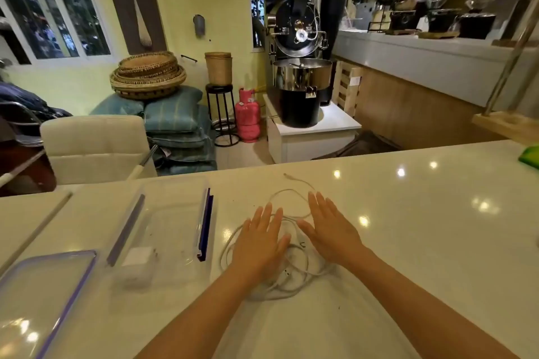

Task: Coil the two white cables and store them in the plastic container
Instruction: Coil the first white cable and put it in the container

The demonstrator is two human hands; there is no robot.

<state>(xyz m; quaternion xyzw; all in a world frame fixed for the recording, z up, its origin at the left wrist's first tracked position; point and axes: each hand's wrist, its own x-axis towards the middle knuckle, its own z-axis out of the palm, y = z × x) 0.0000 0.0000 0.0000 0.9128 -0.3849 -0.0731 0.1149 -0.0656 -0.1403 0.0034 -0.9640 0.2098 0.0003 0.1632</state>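
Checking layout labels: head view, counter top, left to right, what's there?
Lid → container with a white block inside → left hand → right hand, both open over the cables → green thing.

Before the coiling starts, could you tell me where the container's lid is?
The lid lies flat at the counter's lower left, just left of the open plastic container.

We reach both bare forearms forward, left hand (260, 237) and right hand (329, 229) flat, palms down, fingers spread and extended, side by side, gripping nothing.
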